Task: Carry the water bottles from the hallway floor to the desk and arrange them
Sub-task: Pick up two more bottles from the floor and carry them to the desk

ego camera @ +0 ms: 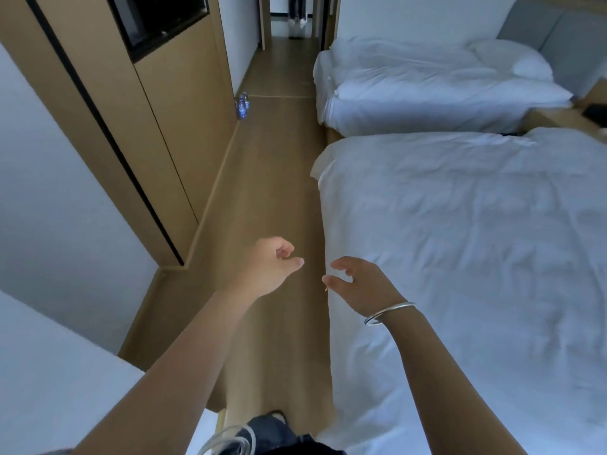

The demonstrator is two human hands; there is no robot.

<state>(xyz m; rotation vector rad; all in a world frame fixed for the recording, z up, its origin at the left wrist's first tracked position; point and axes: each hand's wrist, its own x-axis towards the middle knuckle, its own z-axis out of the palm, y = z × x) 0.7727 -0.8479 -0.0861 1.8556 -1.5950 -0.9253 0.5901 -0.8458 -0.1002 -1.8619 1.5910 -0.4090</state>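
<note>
A small cluster of clear water bottles (pixel 242 106) with blue labels stands on the wooden floor far ahead, against the left wall panel where the hallway begins. My left hand (pixel 271 266) hangs in front of me above the floor, fingers loosely curled and holding nothing. My right hand (pixel 356 284), with a silver bangle at the wrist, is beside it near the edge of the near bed, fingers relaxed and empty. Both hands are far from the bottles. The desk is not in view.
A narrow wooden floor strip (pixel 276 178) runs between the left wood-panelled wall (pixel 170 133) and two white beds (pixel 460 257) (pixel 427 90) on the right. A person's legs (pixel 297 11) stand at the hallway's far end. A nightstand (pixel 571 118) sits between the beds.
</note>
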